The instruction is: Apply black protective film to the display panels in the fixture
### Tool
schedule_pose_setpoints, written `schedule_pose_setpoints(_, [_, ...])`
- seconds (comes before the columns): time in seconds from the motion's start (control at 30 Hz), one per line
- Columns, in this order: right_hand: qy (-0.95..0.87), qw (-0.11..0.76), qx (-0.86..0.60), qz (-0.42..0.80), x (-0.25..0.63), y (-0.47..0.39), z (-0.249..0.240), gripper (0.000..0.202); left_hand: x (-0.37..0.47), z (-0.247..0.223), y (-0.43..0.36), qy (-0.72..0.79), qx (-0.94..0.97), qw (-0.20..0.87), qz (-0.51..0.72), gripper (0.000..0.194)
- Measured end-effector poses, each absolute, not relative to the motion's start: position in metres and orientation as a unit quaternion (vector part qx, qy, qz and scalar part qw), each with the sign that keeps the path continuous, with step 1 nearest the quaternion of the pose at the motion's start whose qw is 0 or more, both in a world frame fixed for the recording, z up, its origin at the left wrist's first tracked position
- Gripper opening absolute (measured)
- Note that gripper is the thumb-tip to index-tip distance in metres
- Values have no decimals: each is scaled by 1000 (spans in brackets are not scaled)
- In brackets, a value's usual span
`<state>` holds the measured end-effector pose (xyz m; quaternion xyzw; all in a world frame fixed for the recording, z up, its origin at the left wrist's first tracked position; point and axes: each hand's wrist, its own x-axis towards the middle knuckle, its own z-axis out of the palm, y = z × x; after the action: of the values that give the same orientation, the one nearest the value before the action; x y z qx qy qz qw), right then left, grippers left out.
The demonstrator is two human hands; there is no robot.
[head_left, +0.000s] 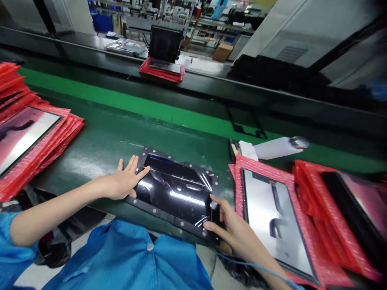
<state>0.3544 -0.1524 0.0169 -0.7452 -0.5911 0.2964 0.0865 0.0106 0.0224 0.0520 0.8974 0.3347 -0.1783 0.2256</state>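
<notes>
A glossy black screen panel (pixel 178 193) lies in a dark frame with round studs (pixel 155 211) on the green bench. Spread fingers of my left hand (pixel 124 179) rest on the left end of the frame and the panel's edge. At the right end, my right hand (pixel 231 225) has thumb and forefinger on the panel's edge, curled around a small dark object (pixel 215 213) that I cannot make out clearly. Light reflections and a film-like crease cross the panel's surface.
Red bubble-wrap pouches (pixel 65 133) with a panel on top are stacked at left. At right, a silver-backed panel (pixel 272 217) lies on red pouches, beside more pouches (pixel 320 201). A white bottle (pixel 275 148) lies behind them. A black monitor (pixel 165 43) stands on the far ledge.
</notes>
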Motion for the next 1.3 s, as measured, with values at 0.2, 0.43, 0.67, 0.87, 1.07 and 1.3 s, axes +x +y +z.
schedule_pose_setpoints(0.2, [-590,89,-749,290,359,-155,12,71,11,45,13,382,879,240,-154,91])
schedule_pose_setpoints(0.43, [-740,14,-663,109,351,-88,49,47,-12,23,18,327,921,210,-33,74])
schedule_pose_setpoints(0.67, [-757,138,-638,-16,291,-17,24,40,-12,5,7,363,919,141,59,57])
schedule_pose_setpoints(0.87, [-733,265,-627,22,295,-23,-3,36,-9,-2,-1,387,907,131,100,55])
schedule_pose_setpoints(1.07, [-684,310,-658,56,299,-7,5,35,-8,-2,-1,397,899,147,109,54])
schedule_pose_setpoints(1.3, [-660,227,-710,90,307,10,23,41,5,21,-5,378,769,440,269,39])
